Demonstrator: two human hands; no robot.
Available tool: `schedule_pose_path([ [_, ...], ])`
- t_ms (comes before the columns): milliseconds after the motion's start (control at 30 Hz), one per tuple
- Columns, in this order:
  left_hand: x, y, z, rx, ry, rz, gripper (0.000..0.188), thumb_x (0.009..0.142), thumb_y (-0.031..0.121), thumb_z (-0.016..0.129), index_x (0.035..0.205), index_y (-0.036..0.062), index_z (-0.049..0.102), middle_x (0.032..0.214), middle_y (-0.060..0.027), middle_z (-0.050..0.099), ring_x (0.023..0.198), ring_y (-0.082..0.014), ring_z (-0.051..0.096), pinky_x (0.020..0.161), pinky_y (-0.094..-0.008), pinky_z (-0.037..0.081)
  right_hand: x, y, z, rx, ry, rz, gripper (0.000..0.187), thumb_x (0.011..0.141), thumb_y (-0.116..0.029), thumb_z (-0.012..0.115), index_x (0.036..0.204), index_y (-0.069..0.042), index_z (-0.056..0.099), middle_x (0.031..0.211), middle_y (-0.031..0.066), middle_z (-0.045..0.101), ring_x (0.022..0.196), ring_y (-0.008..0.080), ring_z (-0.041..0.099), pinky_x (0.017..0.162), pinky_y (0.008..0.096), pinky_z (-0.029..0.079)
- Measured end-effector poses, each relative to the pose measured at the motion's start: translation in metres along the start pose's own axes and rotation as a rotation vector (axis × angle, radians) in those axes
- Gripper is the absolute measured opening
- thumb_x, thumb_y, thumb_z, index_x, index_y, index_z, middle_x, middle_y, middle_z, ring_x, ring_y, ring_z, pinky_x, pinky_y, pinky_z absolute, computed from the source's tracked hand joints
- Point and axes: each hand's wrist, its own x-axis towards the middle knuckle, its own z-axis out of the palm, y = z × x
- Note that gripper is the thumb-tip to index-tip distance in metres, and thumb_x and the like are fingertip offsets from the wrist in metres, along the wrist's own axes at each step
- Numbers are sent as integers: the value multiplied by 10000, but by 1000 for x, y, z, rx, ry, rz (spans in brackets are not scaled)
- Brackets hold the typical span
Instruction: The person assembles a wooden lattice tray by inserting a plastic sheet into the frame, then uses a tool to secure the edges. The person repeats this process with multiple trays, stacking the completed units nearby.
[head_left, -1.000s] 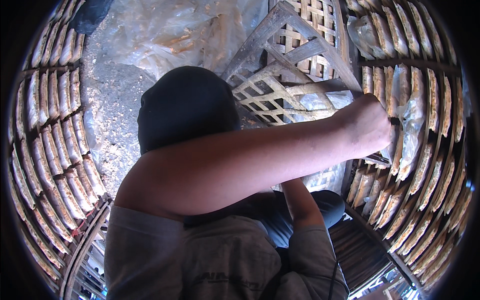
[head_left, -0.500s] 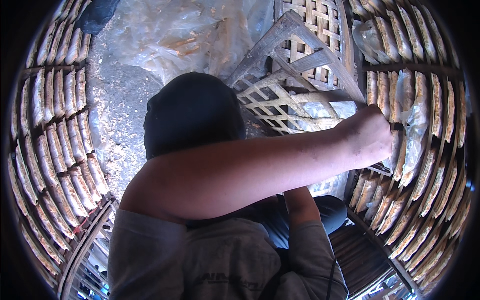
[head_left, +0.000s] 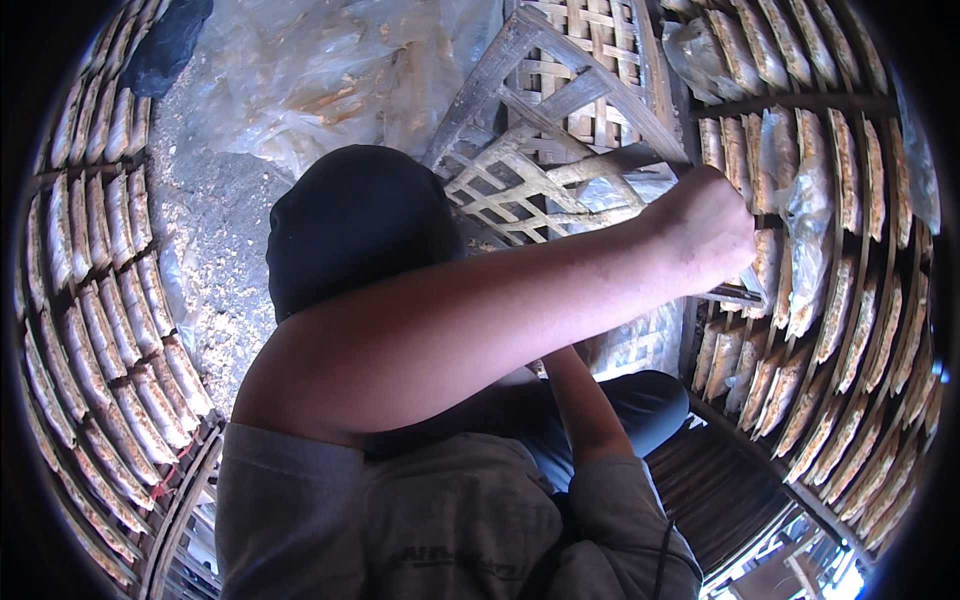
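Note:
My left arm stretches across the middle to the right, and my left hand (head_left: 706, 228) is closed in a fist at the right edge of a wooden lattice frame (head_left: 570, 100). The frame is tilted, with crossed slats and a pointed upper corner, and the hand seems wrapped round its edge; the fingertips are hidden. Beneath that arm comes my right forearm (head_left: 588, 405); my right hand is out of sight behind the left arm. A dark rounded shape (head_left: 362, 225), apparently my raised knee, stands left of the frame.
Shelves of white-brown slabs line the left (head_left: 100, 330) and right (head_left: 850, 300). Crumpled clear plastic sheeting (head_left: 330, 70) covers floor at the far side, beside crumbs. A woven bamboo panel (head_left: 590, 40) lies behind the frame. Clear plastic (head_left: 808, 210) hangs on the right shelf.
The view has shifted a little, so the frame, floor and shelves appear displaced to the left. My left hand stays at the frame's edge, hardly changed against it.

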Motion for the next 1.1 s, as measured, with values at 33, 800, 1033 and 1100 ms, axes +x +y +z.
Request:
schedule_pose_path([
  [33,-3,-2,2,7,96,23,111,718,160,702,610,142,683,616,-28,684,583,-144,673,487,-310,489,-6,-1,-6,18,24,-56,826,875,-186,644,1520,1,163,1070,230,660,815,397,689,657,481,556],
  [800,-4,-6,8,64,82,1,148,865,224,657,772,119,703,645,-58,690,600,-177,696,528,-324,530,6,-73,-115,-313,-33,350,952,897,-277,578,1554,-38,-68,922,262,686,696,388,686,646,483,565],
  [1033,-5,-4,6,108,66,1,166,864,242,649,781,109,702,643,-60,685,582,-188,687,511,-339,523,-4,-56,-124,-376,133,192,785,924,-231,539,1571,-85,119,805,166,674,639,322,680,585,457,566],
  [1100,-4,-4,6,90,59,-7,164,860,239,650,774,108,700,636,-60,683,576,-189,685,506,-337,523,-3,-53,-125,-434,110,169,820,918,-226,539,1578,-85,71,844,171,677,646,318,682,579,461,566],
])
